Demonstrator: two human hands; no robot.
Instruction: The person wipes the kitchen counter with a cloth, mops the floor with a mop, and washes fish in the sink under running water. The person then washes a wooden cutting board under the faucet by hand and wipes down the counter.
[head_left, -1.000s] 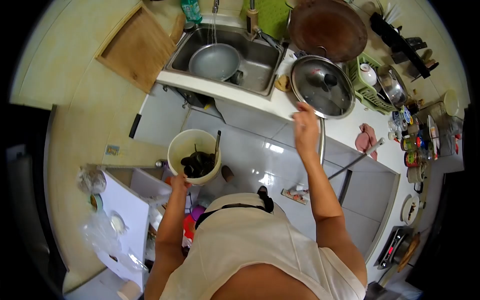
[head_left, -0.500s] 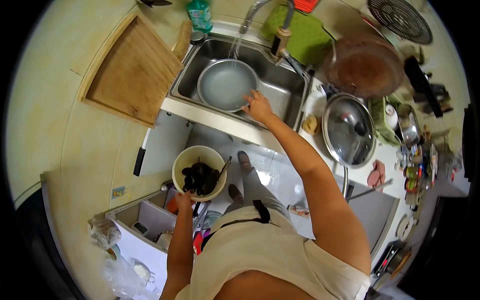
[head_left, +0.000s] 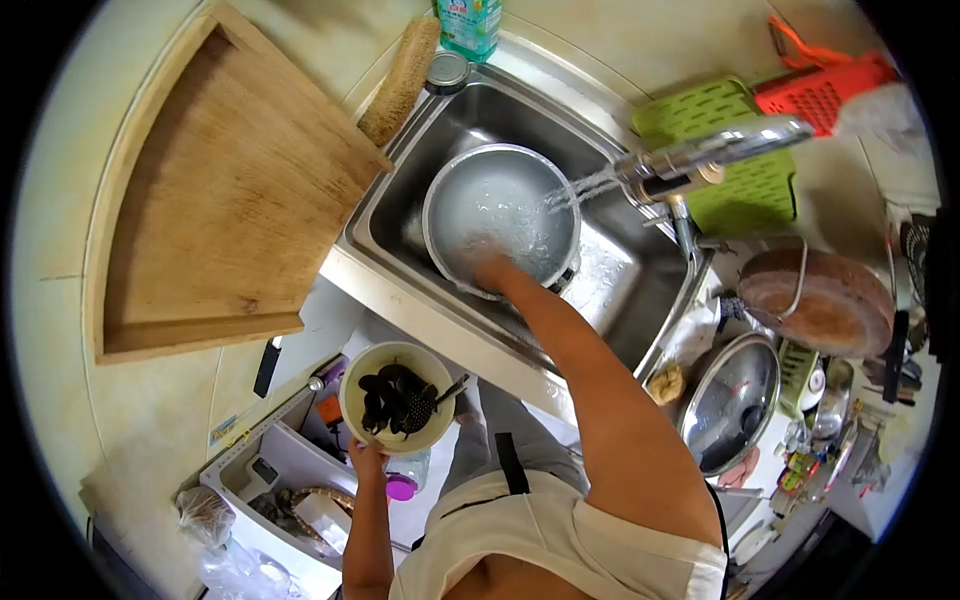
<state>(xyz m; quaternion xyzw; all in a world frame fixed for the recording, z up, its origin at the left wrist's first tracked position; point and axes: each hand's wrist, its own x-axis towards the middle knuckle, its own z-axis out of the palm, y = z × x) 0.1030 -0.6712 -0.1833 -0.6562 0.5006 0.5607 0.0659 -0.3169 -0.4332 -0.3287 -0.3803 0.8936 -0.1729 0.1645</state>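
My left hand [head_left: 367, 458] grips the near rim of a cream bowl [head_left: 353, 420]. Black, glossy pieces [head_left: 378, 398] lie in it, of a kind I cannot make out, with a dark utensil [head_left: 420, 405] that looks perforated, its handle over the right rim. My right hand [head_left: 488, 265] reaches into a round metal pot [head_left: 430, 235] in the sink [head_left: 400, 185]; its fingers are blurred in the cloudy water. A stream from the faucet [head_left: 690, 165] runs into the pot's right side.
A wooden tray-like board [head_left: 220, 200] stands at the left, near a loofah [head_left: 400, 80], a jar lid [head_left: 447, 72] and a green bottle [head_left: 470, 25]. Right of the sink are a large metal lid or basin [head_left: 733, 400] and a brown pan [head_left: 820, 300]. An open drawer [head_left: 270, 490] is below left.
My right hand has gone from the pot's near rim down into the water. The view has shifted closer to the sink. My left hand still holds the bowl.
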